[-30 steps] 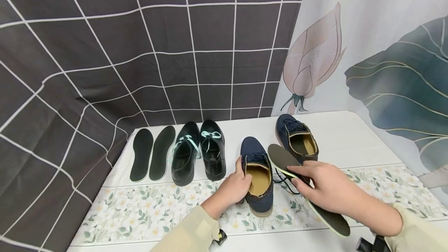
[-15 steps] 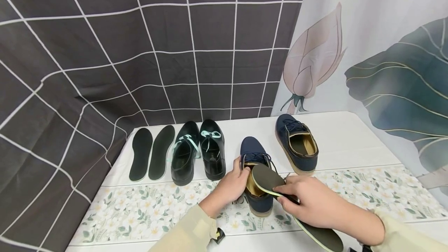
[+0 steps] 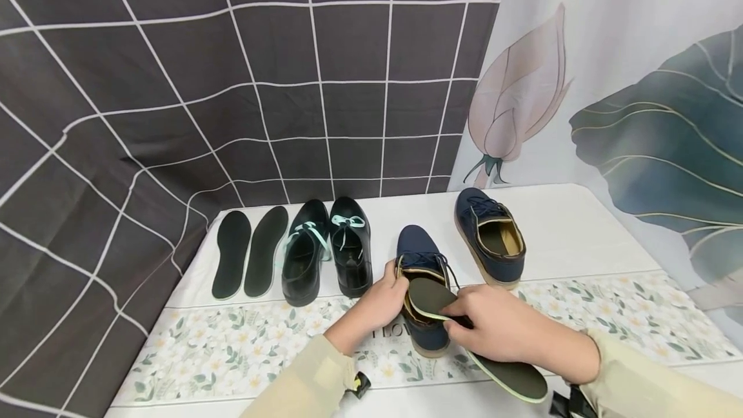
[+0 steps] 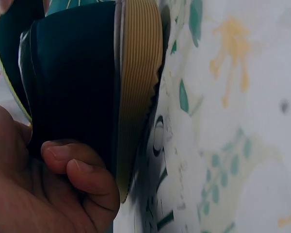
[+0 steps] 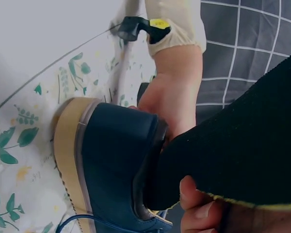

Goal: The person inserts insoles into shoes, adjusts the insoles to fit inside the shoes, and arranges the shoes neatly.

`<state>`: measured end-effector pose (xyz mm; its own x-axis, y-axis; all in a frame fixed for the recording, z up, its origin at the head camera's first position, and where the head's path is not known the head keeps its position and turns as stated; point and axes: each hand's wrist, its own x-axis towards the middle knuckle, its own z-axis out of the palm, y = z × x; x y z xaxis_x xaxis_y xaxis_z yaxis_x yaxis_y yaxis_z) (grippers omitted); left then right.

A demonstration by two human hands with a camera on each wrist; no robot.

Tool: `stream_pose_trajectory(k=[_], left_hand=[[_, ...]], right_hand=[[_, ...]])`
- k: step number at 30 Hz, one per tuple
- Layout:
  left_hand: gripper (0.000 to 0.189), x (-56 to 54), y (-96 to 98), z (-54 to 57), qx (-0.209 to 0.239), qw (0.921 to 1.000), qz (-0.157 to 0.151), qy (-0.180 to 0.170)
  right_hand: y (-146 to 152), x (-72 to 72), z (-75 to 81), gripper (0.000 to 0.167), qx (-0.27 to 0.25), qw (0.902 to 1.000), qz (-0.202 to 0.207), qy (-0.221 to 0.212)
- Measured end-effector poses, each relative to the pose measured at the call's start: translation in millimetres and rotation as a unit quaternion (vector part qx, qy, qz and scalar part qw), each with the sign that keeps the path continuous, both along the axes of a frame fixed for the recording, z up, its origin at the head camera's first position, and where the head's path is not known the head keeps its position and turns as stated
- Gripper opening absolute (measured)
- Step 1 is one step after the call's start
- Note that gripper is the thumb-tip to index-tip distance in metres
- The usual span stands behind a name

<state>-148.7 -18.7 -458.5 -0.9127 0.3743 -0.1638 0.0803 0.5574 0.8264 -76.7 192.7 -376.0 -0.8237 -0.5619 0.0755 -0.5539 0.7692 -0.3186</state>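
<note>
A navy lace-up shoe [image 3: 415,241] with a tan sole stands near the middle of the table, toe away from me. My left hand [image 3: 378,305] grips the left side of its opening; in the left wrist view, curled fingers [image 4: 82,170] lie against the shoe's side [image 4: 77,82]. A dark insole [image 3: 515,379] with a yellow-green edge is pinched in my right hand [image 3: 496,324]. Its front end tilts into the shoe's opening, while the heel end sticks out toward me on the right. The right wrist view has the insole [image 5: 242,150] entering above the shoe's heel [image 5: 116,131].
A second navy shoe [image 3: 490,234] stands behind to the right, a dark insole inside. On the left are two black shoes [image 3: 302,263] with mint laces and two loose dark insoles [image 3: 232,253]. The white table [image 3: 580,231] has a flowered band; a grid curtain [image 3: 278,102] hangs behind.
My right hand has moved left with the insole, bringing its front end from beside the navy shoe to inside the opening. The left hand still grips the shoe.
</note>
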Motion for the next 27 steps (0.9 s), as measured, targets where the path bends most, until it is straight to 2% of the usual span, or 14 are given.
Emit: stream_pose_trajectory(k=[7, 16, 27], left_hand=[[0.063, 0.7, 0.9, -0.6, -0.006, 0.9999, 0.007, 0.009], [0.064, 1.5, 0.7, 0.5, -0.015, 0.9998, -0.002, 0.017], [0.063, 3.3, 1.4, 2.3, -0.021, 0.9996, -0.007, 0.015]], right_hand=[[-11, -11.8, 0.0, 0.017, -0.001, 0.9985, -0.037, -0.04], [-27, -25.0, -3.0, 0.016, 0.008, 0.9968, -0.061, -0.051], [-42, -38.0, -15.1, 0.029, 0.037, 0.9856, -0.153, -0.061]])
